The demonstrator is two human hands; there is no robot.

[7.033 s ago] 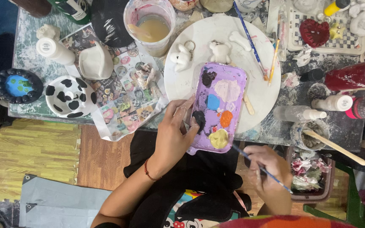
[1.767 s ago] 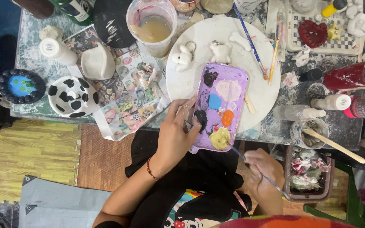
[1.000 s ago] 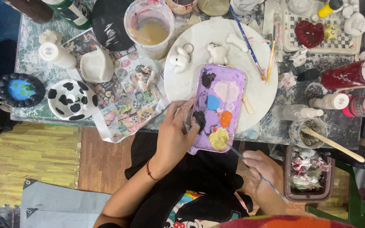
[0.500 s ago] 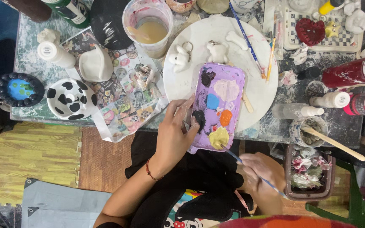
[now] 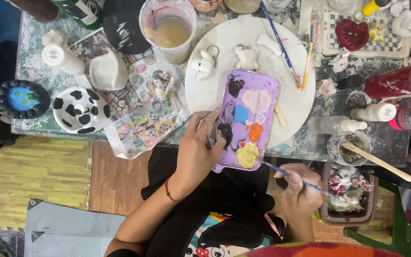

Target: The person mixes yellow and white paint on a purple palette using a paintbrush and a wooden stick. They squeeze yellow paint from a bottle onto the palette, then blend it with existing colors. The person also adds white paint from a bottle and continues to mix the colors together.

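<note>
My left hand (image 5: 198,147) grips the left edge of a purple paint tray (image 5: 249,119) that carries blobs of black, pink, blue, orange and pale yellow paint. My right hand (image 5: 300,192) holds a thin blue paintbrush (image 5: 293,176), whose tip rests in the pale yellow blob (image 5: 247,155) at the tray's near end. The tray lies partly on a round white plate (image 5: 293,100) and juts over the table's near edge. Two small white clay figures (image 5: 203,66) with key rings sit on the plate beyond the tray.
A cup of murky water (image 5: 170,31) stands behind the plate. At left are a cow-spotted dish (image 5: 79,108), a white clay piece (image 5: 108,71) and a blue-centred dark dish (image 5: 20,99). Paint bottles (image 5: 396,83), a jar with a wooden stick (image 5: 353,147) and spare brushes (image 5: 281,45) crowd the right.
My right hand has brought the brush up and left, from below the tray until its tip sits in the yellow paint. My left hand has stayed on the tray.
</note>
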